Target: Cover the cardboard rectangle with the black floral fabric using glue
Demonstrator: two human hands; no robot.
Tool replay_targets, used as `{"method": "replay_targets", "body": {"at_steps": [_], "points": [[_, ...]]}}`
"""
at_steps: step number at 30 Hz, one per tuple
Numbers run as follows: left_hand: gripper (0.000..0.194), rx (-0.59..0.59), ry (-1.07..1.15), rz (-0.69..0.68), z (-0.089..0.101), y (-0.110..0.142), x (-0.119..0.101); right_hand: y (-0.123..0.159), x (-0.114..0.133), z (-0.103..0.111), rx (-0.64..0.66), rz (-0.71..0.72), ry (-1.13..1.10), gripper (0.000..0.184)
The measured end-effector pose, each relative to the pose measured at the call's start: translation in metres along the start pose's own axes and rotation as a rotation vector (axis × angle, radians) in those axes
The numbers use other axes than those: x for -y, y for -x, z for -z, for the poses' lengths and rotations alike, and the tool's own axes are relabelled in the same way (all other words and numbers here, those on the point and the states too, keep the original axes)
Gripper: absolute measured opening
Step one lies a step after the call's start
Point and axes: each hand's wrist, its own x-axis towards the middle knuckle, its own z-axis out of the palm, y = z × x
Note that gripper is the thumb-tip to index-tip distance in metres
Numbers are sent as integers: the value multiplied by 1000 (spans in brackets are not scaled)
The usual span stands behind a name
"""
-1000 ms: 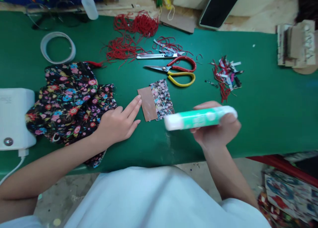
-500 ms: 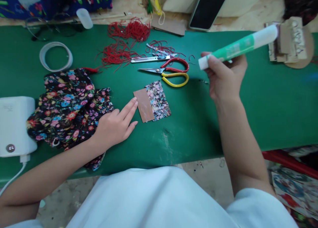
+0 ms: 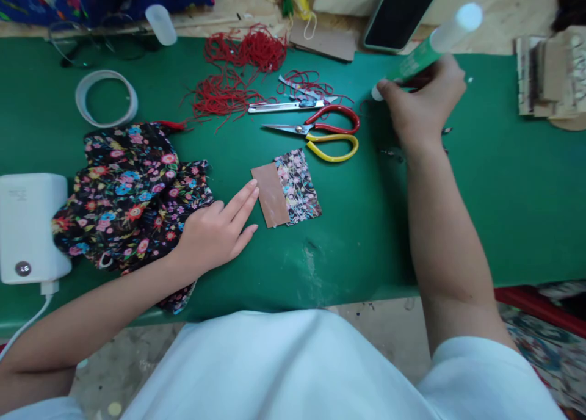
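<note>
My left hand (image 3: 215, 234) lies flat with its fingers stretched out, two fingertips touching the left edge of a brown card piece (image 3: 271, 195). That card overlaps a patch of floral fabric (image 3: 300, 188) on its right. In my right hand (image 3: 423, 102) is a green and white glue stick (image 3: 419, 60), gripped near its lower end and tilted up to the right above the green surface. Black floral cloth (image 3: 132, 194) sits bunched beside my left wrist. Just above the card and fabric are scissors (image 3: 329, 130) with one red and one yellow handle, and a utility knife (image 3: 286, 106).
Tangled red threads (image 3: 247, 54) lie behind the knife. A tape roll (image 3: 106, 99), a white cap (image 3: 161, 24) and a white power bank (image 3: 33, 228) with a cable stand left. A phone (image 3: 403, 11) leans at the back; cardboard pieces (image 3: 552, 72) are stacked right.
My right hand has moved away toward the back of the table with the glue stick, which now tilts more steeply. My left hand stays at the card. The view has shifted slightly.
</note>
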Motion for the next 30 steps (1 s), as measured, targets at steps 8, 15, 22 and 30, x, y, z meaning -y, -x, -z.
{"method": "replay_targets", "body": {"at_steps": [8, 15, 22, 30], "points": [[52, -22, -9, -10, 0, -1, 1, 126, 42, 26, 48, 432, 257, 29], [53, -40, -5, -9, -1, -2, 1, 234, 86, 9, 242, 603, 408, 50], [54, -34, 9, 2, -1, -1, 1, 238, 96, 2, 230, 552, 455, 35], [56, -4, 66, 24, -3, 0, 2, 237, 108, 5, 302, 518, 511, 23]]}}
